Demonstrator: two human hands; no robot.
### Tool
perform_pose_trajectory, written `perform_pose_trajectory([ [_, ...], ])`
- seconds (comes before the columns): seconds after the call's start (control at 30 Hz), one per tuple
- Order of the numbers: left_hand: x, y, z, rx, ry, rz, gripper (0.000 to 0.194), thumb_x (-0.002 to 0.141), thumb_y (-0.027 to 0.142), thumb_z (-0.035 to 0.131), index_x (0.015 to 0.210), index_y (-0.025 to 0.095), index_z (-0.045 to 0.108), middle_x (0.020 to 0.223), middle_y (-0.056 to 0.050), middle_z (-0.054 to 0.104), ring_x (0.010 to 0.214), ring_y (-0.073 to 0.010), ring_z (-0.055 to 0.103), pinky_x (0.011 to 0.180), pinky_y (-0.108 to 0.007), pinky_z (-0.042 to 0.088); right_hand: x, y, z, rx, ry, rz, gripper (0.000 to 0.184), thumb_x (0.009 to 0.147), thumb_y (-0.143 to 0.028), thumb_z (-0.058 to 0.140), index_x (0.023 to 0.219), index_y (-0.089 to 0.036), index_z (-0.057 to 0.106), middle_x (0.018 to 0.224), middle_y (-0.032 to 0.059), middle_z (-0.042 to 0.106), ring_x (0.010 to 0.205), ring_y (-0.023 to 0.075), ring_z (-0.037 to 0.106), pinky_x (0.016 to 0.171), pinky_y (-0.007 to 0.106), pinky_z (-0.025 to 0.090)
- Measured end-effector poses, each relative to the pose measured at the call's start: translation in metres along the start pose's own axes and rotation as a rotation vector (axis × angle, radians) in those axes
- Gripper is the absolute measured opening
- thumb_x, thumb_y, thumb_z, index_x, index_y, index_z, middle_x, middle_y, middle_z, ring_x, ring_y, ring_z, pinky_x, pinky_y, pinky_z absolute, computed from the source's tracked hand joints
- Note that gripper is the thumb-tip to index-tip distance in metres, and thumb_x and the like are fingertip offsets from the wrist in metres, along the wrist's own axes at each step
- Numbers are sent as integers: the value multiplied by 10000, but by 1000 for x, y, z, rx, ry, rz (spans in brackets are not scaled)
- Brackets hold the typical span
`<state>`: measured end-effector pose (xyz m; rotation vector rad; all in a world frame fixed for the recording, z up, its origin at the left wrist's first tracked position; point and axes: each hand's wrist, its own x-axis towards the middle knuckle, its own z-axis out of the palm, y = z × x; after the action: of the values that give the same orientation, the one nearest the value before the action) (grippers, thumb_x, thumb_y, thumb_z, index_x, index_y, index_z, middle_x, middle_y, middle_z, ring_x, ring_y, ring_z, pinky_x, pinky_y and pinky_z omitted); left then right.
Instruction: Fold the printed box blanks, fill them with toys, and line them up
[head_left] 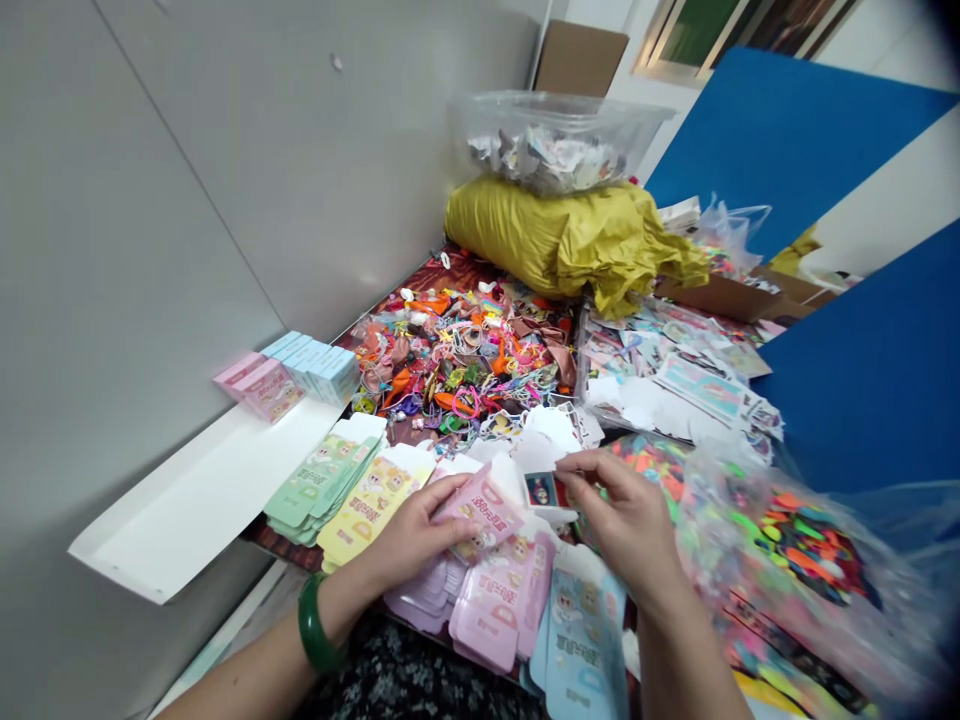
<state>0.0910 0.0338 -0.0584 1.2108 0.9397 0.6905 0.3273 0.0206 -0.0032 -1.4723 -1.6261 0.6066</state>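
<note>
My left hand (417, 532), with a green bangle (318, 622) on its wrist, grips a small pink printed box (486, 508). White flaps stand out at the box's far end. Close to that end, my right hand (628, 505) pinches a small card with a dark picture (540, 490); whether the card is partly inside the box cannot be made out. Beneath both hands lie stacks of flat cartons: pink cartons (504, 600), blue cartons (583, 625), yellow cartons (375, 495) and green cartons (322, 480).
A white tray (202, 500) at left bears upright pink and blue boxes (311, 365). Ahead spreads a pile of colourful trinkets (457, 360). Behind it, a yellow sack (547, 235) supports a clear plastic tub (555, 150). Bags of bright pieces (810, 540) lie right, below blue panels (870, 400).
</note>
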Motion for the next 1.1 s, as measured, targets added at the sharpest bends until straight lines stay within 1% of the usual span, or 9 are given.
perform_pose_trajectory([
  [0.2,3,-2,8,28,-27,6,572,737,281,726,1275,190,555,1257,-69,622,1166,-270,549,1015,-378,405,1,-19,19,-40,-166,-199,155,890,-171,529,947,-208,668,908,37,706,857,153,649,763,265,504],
  [0.33,4,-4,7,-42,-52,7,558,750,287,726,1274,206,554,1258,-58,623,1156,-260,561,1002,-366,423,-4,-10,-6,-145,106,-160,156,874,-251,559,952,-215,690,1008,57,710,961,190,644,849,305,494],
  [0.47,2,-4,3,-114,-74,-12,519,749,284,731,1241,227,578,1219,-40,648,1122,-251,588,965,-347,456,-10,31,-81,-608,505,262,247,822,-315,561,966,-190,717,951,108,721,881,270,651,793,378,475],
  [0.5,1,-3,2,-118,-81,-17,504,751,280,730,1231,230,584,1213,-36,653,1119,-247,592,964,-340,458,-12,46,-102,-760,501,453,280,803,-296,555,995,-175,719,961,134,718,865,296,647,757,394,463],
  [0.57,0,-2,1,-105,-80,-39,482,758,277,728,1219,236,592,1218,-31,657,1124,-241,593,969,-326,457,-16,74,-137,-885,221,773,338,777,-255,532,1016,-111,721,936,207,709,825,349,633,669,410,427],
  [0.67,2,-1,1,-92,-58,-95,500,767,297,721,1242,244,574,1260,-35,642,1146,-245,589,971,-318,465,-24,104,-161,-800,89,817,213,644,-169,608,792,-137,758,817,156,725,741,295,630,622,337,399],
  [0.77,6,-2,2,-92,-64,-133,549,756,335,723,1271,241,556,1273,-43,642,1149,-260,596,966,-327,483,-31,117,-161,-697,83,780,142,598,-141,584,613,-187,717,671,60,704,655,206,605,576,271,361],
  [0.93,10,-4,1,0,-30,-138,576,735,404,731,1265,240,577,1302,-43,627,1183,-292,580,989,-362,484,-42,115,-169,-538,241,735,125,634,-257,593,586,-185,684,568,27,638,586,184,544,525,275,316],
  [1.1,11,-5,-2,19,4,-127,586,727,436,734,1265,256,586,1321,-40,616,1203,-309,566,1013,-381,472,-49,107,-183,-257,448,751,315,632,-431,661,740,-140,716,663,55,666,564,181,548,502,288,378],
])
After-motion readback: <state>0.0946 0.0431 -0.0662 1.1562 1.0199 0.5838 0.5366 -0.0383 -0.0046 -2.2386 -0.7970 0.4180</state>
